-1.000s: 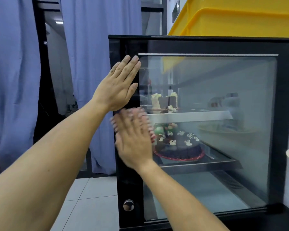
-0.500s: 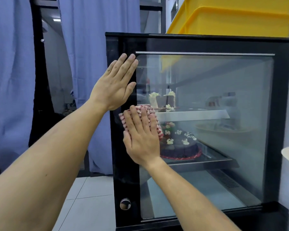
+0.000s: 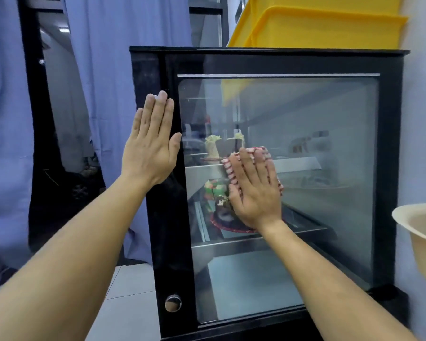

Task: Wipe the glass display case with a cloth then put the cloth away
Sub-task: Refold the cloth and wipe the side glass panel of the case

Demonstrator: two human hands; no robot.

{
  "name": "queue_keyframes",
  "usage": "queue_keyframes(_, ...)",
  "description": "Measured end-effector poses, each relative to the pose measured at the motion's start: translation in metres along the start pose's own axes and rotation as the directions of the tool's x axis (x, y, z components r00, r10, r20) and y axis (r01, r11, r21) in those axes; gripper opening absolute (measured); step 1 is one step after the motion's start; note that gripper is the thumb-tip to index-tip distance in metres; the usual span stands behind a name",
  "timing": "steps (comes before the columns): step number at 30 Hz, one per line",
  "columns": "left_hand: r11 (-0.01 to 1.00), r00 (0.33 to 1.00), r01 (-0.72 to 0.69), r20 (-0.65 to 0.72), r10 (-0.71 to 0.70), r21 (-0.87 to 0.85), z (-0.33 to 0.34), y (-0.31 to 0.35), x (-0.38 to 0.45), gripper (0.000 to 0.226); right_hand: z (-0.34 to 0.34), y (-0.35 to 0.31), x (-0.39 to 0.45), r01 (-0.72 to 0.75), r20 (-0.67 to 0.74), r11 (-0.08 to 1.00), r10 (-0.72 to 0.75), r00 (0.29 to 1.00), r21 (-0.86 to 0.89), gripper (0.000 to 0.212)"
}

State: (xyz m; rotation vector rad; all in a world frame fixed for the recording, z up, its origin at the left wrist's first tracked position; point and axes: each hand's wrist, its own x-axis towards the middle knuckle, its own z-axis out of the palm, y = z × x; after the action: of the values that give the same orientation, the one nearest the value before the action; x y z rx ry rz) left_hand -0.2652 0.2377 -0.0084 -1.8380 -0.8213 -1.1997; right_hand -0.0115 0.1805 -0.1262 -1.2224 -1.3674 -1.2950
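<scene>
Right hand (image 3: 255,190) flat, fingers straight, pressing cloth (image 3: 258,153) on display case (image 3: 389,143) glass; cloth mostly hidden. Left hand (image 3: 150,143) flat on frame, holding nothing.

Under my right hand (image 3: 255,193) a woven striped cloth (image 3: 261,153) — against the case's (image 3: 170,217) smooth glass, glossy black frame.
</scene>
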Motion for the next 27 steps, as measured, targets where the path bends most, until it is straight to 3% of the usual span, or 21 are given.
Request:
queue_keyframes(3, 0.994, 0.995, 0.103, -0.012, -0.104, -0.034, 0.013, 0.021, -0.035, 0.067, 0.001, -0.004, -0.041, -0.392, -0.051, 0.92, 0.39, 0.919, -0.017, 0.067)
queue_keyframes(5, 0.985, 0.986, 0.165, -0.026, -0.167, -0.045, 0.021, 0.033, -0.054, 0.067, 0.008, -0.038, -0.079, -0.444, -0.024, 0.896, 0.444, 0.896, -0.024, 0.07)
queue_keyframes(6, 0.981, 0.982, 0.186, -0.035, -0.187, -0.047, 0.023, 0.035, -0.059, 0.067, 0.01, -0.057, -0.093, -0.324, 0.027, 0.946, 0.324, 0.946, -0.017, 0.073)
queue_keyframes(7, 0.979, 0.98, 0.196, -0.036, -0.198, -0.05, 0.025, 0.037, -0.062, 0.067, 0.01, -0.068, -0.1, -0.109, 0.095, 0.994, 0.108, 0.99, 0.01, 0.074)
queue_keyframes(9, 0.979, 0.979, 0.2, -0.037, -0.202, -0.05, 0.026, 0.036, -0.063, 0.066, 0.011, -0.055, -0.079, 0.321, 0.141, 0.945, -0.328, 0.934, 0.07, 0.066)
queue_keyframes(11, 0.977, 0.978, 0.204, -0.035, -0.206, -0.054, 0.027, 0.038, -0.064, 0.066, 0.004, -0.022, -0.033, 0.421, 0.118, 0.906, -0.423, 0.898, 0.045, 0.061)
queue_keyframes(13, 0.971, 0.971, 0.232, -0.048, -0.235, -0.059, 0.029, 0.042, -0.07, 0.065, -0.006, 0.019, 0.001, 0.25, 0.087, 0.968, -0.249, 0.965, -0.003, 0.062)
queue_keyframes(15, 0.967, 0.967, 0.247, -0.051, -0.25, -0.055, 0.032, 0.045, -0.075, 0.065, -0.015, 0.059, -0.001, -0.065, 0.056, 0.997, 0.068, 0.996, -0.051, 0.063)
queue_keyframes(16, 0.968, 0.967, 0.246, -0.052, -0.249, -0.052, 0.033, 0.045, -0.076, 0.065, -0.018, 0.075, -0.015, -0.242, 0.029, 0.969, 0.243, 0.969, -0.056, 0.064)
queue_keyframes(18, 0.97, 0.968, 0.239, -0.063, -0.242, -0.045, 0.034, 0.044, -0.075, 0.065, -0.02, 0.085, -0.054, -0.563, -0.034, 0.826, 0.562, 0.826, -0.019, 0.067)
queue_keyframes(20, 0.97, 0.968, 0.238, -0.07, -0.24, -0.044, 0.034, 0.045, -0.074, 0.066, -0.017, 0.064, -0.096, -0.718, -0.05, 0.696, 0.717, 0.695, -0.011, 0.069)
queue_keyframes(21, 0.97, 0.967, 0.241, -0.072, -0.244, -0.044, 0.034, 0.046, -0.075, 0.066, -0.015, 0.045, -0.115, -0.702, -0.019, 0.711, 0.702, 0.712, -0.041, 0.071)
queue_keyframes(22, 0.969, 0.966, 0.243, -0.074, -0.246, -0.041, 0.035, 0.046, -0.075, 0.066, -0.013, 0.025, -0.129, -0.624, 0.02, 0.778, 0.627, 0.779, -0.079, 0.074)
queue_keyframes(24, 0.969, 0.966, 0.247, -0.073, -0.249, -0.031, 0.034, 0.046, -0.075, 0.066, -0.007, -0.006, -0.13, -0.328, 0.113, 0.941, 0.336, 0.935, -0.083, 0.076)
queue_keyframes(25, 0.969, 0.967, 0.246, -0.065, -0.247, -0.03, 0.034, 0.046, -0.075, 0.066, -0.006, -0.015, -0.117, -0.15, 0.141, 0.987, 0.156, 0.978, -0.048, 0.073)
queue_keyframes(27, 0.97, 0.968, 0.243, -0.061, -0.244, -0.027, 0.034, 0.045, -0.076, 0.066, -0.005, -0.011, -0.078, 0.15, 0.169, 0.988, -0.151, 0.974, 0.021, 0.062)
